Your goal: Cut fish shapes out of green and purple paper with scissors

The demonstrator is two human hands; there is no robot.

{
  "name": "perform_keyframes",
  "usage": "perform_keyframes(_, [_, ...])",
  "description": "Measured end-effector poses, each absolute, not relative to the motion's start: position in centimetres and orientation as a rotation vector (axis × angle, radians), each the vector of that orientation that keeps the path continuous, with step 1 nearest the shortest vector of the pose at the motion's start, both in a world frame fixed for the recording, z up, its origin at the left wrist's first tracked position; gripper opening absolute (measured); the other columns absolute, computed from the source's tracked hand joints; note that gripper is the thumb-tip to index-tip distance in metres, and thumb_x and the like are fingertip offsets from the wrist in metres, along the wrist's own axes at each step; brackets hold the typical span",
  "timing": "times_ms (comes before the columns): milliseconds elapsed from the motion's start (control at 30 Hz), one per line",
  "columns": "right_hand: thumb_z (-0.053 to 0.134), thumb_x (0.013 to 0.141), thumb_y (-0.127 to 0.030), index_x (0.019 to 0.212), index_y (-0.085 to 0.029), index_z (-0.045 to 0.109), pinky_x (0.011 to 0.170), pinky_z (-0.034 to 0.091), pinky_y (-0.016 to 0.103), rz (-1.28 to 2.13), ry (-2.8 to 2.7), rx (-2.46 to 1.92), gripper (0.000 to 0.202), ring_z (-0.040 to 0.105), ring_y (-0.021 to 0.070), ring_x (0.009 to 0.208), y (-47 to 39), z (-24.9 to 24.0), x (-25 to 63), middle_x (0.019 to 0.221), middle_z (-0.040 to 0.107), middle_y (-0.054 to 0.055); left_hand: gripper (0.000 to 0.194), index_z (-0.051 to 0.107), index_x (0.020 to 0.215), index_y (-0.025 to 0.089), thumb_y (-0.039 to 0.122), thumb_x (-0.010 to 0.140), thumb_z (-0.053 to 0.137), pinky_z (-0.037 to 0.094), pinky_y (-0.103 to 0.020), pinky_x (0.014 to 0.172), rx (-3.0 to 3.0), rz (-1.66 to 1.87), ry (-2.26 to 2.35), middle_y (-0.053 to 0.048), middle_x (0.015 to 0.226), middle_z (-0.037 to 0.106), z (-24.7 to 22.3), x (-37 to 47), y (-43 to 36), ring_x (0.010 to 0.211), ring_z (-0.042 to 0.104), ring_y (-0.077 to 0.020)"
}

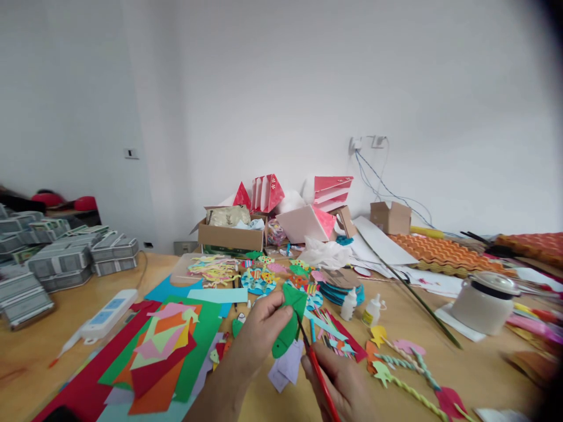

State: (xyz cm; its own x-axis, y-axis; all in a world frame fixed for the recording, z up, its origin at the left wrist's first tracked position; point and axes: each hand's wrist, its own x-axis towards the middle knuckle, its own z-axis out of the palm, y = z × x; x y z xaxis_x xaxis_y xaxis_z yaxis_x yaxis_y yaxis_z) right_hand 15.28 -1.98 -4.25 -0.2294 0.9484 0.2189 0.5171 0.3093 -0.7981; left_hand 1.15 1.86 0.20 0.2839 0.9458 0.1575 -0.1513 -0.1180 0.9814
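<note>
My left hand [264,328] pinches a green paper cutout [285,340], fish-shaped with a dark eye dot, between thumb and fingers. In my right hand [338,378] are red-handled scissors [317,369], their dark blades against the right edge of the green paper. How far apart the blades stand is hard to make out. Below the cutout lie pale purple paper pieces [287,366]. Just left of my left hand are small coloured paper fish [219,353], partly hidden by it.
Coloured paper sheets [206,322] and scraps are stacked at left, near a white glue gun [109,315]. Two glue bottles [349,305], braided cords with paper shapes [413,384], a long stick [409,290] and a lidded white pot [484,308] stand or lie rightward. A cardboard box [231,237] sits behind.
</note>
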Motion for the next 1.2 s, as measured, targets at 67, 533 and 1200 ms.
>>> perform_keyframes(67, [0.031, 0.086, -0.042, 0.061, -0.021, 0.042, 0.034, 0.029, 0.018, 0.833, -1.832, -1.303, 0.034, 0.037, 0.0088, 0.035, -2.05, -4.4, 15.21, 0.044, 0.035, -0.007, 0.018, 0.048, 0.063, 0.018, 0.033, 0.072, 0.052, 0.03, -0.021, 0.058, 1.339, 1.168, 0.82, 0.003, 0.064, 0.039, 0.13, 1.26, 1.81, 0.063, 0.036, -0.0116])
perform_keyframes(533, [0.035, 0.085, -0.047, 0.063, -0.02, 0.045, 0.033, 0.027, 0.018, 0.786, -1.825, -1.329, 0.036, 0.038, 0.0095, 0.038, -2.16, -4.06, 15.2, 0.049, 0.039, -0.005, 0.024, 0.04, 0.058, 0.019, 0.035, 0.072, 0.051, 0.026, -0.021, 0.056, 1.377, 1.152, 0.852, 0.005, 0.06, 0.03, 0.43, 1.45, 1.51, 0.059, 0.029, -0.0116])
perform_keyframes(1200, [0.034, 0.087, -0.045, 0.066, -0.02, 0.047, 0.033, 0.03, 0.018, 0.788, -1.837, -1.305, 0.035, 0.039, 0.0095, 0.038, -2.15, -4.09, 15.33, 0.048, 0.039, -0.005, 0.025, 0.036, 0.058, 0.02, 0.034, 0.075, 0.048, 0.024, -0.023, 0.056, 1.466, 1.17, 0.855, 0.005, 0.06, 0.028, 0.6, 1.13, 1.71, 0.059, 0.028, -0.012])
